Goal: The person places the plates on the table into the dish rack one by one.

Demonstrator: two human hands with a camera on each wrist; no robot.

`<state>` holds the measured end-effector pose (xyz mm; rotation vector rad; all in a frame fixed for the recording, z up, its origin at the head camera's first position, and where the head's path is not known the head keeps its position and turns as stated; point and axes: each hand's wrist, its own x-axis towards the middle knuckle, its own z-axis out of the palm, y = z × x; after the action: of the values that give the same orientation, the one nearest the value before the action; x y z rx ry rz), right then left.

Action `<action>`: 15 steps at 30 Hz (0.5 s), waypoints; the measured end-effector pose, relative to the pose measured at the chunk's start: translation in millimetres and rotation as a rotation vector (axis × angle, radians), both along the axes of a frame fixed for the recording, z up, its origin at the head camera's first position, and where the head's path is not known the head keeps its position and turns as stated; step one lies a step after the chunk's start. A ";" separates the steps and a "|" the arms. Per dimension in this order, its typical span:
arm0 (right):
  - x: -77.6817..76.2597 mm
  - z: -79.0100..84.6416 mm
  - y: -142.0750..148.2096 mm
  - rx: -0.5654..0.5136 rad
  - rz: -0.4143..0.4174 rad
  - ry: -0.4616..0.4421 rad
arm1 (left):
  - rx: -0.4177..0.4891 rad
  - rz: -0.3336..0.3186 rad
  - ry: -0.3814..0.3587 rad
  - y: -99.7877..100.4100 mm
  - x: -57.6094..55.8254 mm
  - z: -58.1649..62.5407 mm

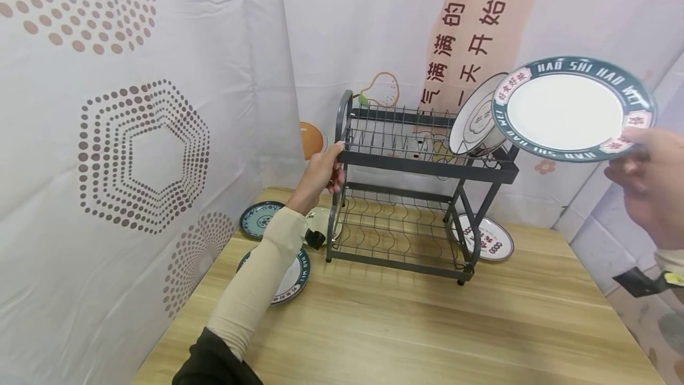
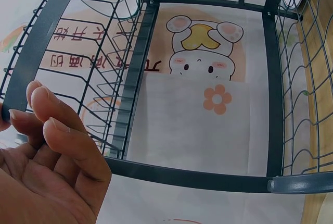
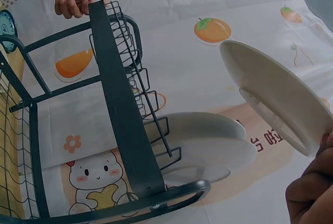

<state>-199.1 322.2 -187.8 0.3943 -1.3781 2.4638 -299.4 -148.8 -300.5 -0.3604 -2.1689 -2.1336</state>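
Observation:
A dark metal two-tier dish rack (image 1: 427,166) stands on the wooden table. My left hand (image 1: 319,174) grips the front left corner of its upper tier, thumb on top and fingers curled below, as the left wrist view shows close up. Up to the right of the rack, my right hand (image 1: 652,177) pinches a white plate (image 1: 566,110) with a green lettered rim, holding it in the air, apart from the rack. White plates (image 1: 472,114) lean at the right end of the upper tier; the right wrist view shows them overlapping (image 3: 203,135). The lower tier's wires hold no dishes.
Left of the rack lie a blue patterned plate (image 1: 259,218), a green-rimmed plate (image 1: 296,281) partly under my left forearm, and a pale dish (image 1: 320,221) by the rack's leg. A plate with red markings (image 1: 494,239) lies behind the right legs. Printed curtains (image 1: 267,106) enclose the table.

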 end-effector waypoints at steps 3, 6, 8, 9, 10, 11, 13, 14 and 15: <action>0.6 4.0 -8.6 0.006 -0.036 -0.021 | 0.000 -0.001 -0.001 0.1 0.0 0.2; 1.2 6.2 -17.0 0.055 -0.089 -0.007 | -0.002 -0.003 -0.007 0.3 0.1 0.1; 1.6 7.9 -22.7 0.124 -0.163 -0.013 | -0.004 -0.005 -0.013 0.7 -0.4 -0.4; 1.3 8.9 -25.4 0.143 -0.178 -0.013 | -0.005 -0.004 -0.014 0.8 -0.6 -0.6; 0.7 10.0 -28.3 0.164 -0.199 -0.017 | -0.006 -0.003 -0.015 0.8 -0.7 -0.9; -0.4 11.3 -31.4 0.173 -0.217 -0.018 | -0.007 -0.002 -0.015 0.9 -0.9 -1.0; -3.2 14.7 -38.2 0.198 -0.248 -0.018 | -0.008 0.001 -0.015 0.9 -1.0 -1.1; -4.7 16.2 -41.5 0.204 -0.258 -0.015 | -0.009 0.003 -0.013 0.8 -1.1 -1.2; -5.7 17.6 -44.5 0.206 -0.262 -0.016 | -0.009 0.004 -0.011 0.6 -1.0 -1.1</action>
<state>-204.7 277.8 -170.2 0.2207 -1.5861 2.1289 -300.4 -148.2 -301.5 -0.3456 -2.1835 -2.1294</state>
